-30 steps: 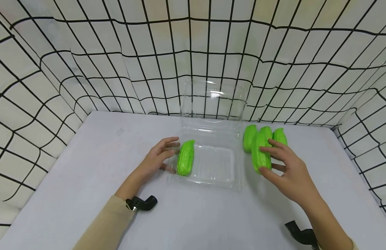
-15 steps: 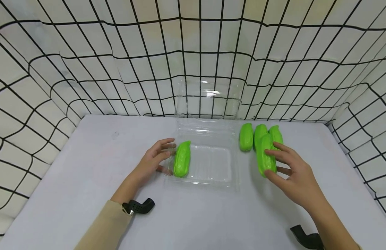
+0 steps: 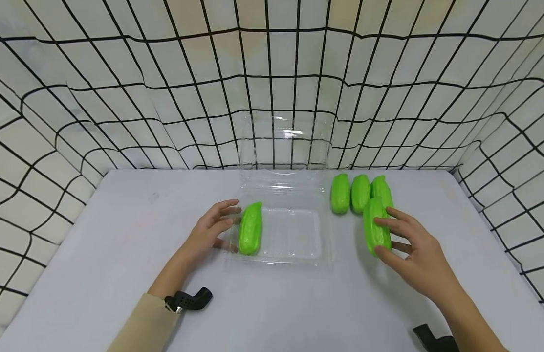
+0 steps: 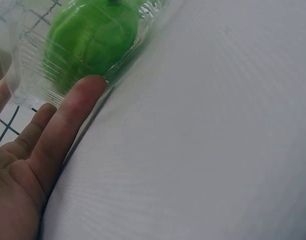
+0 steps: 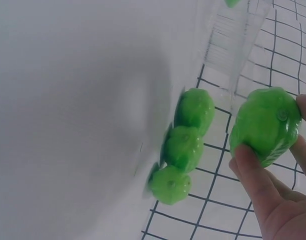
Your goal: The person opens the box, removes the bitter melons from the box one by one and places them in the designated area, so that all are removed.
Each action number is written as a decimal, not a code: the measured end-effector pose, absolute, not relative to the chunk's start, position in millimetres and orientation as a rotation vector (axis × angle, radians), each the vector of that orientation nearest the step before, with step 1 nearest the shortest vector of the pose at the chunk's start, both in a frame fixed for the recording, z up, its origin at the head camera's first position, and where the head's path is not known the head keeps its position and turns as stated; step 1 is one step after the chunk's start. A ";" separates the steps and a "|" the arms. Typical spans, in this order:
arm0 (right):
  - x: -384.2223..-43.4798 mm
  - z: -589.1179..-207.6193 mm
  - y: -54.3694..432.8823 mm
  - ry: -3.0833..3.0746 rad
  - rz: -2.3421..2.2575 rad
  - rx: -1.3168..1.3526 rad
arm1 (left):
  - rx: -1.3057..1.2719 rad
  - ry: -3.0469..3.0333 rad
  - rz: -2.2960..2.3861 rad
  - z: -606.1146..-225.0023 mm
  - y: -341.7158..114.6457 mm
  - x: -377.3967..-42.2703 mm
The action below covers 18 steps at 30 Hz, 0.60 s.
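My right hand (image 3: pixel 414 249) pinches a bright green, ridged toy bitter melon (image 3: pixel 376 227) between thumb and fingers, raised over the table in the right wrist view. Behind it, three more bitter melons (image 3: pixel 340 194) lie in a row beside the clear plastic clamshell box (image 3: pixel 325 239). The box's see-through lid (image 3: pixel 285 142) stands up at the back. Inside the box, along its left side, lies another bitter melon (image 3: pixel 250 229). My left hand (image 3: pixel 210 227) rests at the left wall of the box with loosely spread fingers; its thumb (image 4: pixel 75 107) is right at the plastic.
A white tabletop (image 3: pixel 100 274) carries everything. White walls with a black grid (image 3: pixel 192 93) rise at the back and both sides. Black camera mounts (image 3: pixel 192 299) sit on the wrists.
My right hand has moved the held bitter melon rightward and toward me from the row, uncovering the middle one behind. My left hand stays at the box. The head view has shifted slightly.
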State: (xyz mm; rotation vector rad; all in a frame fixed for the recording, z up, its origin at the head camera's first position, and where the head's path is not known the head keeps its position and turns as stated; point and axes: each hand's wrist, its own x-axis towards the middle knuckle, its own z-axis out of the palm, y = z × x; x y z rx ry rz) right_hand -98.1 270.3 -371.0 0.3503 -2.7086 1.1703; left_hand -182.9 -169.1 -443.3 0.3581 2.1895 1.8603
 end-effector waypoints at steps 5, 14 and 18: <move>-97.7 -373.3 268.6 -2.712 1.173 0.367 | 0.362 2.192 1.871 -445.0 -170.4 -181.5; -100.2 -376.8 263.3 -2.745 1.152 0.438 | 0.360 2.183 1.872 -443.9 -171.4 -180.5; -103.2 -379.1 261.5 -2.759 1.139 0.471 | 0.368 2.175 1.878 -444.0 -170.7 -181.4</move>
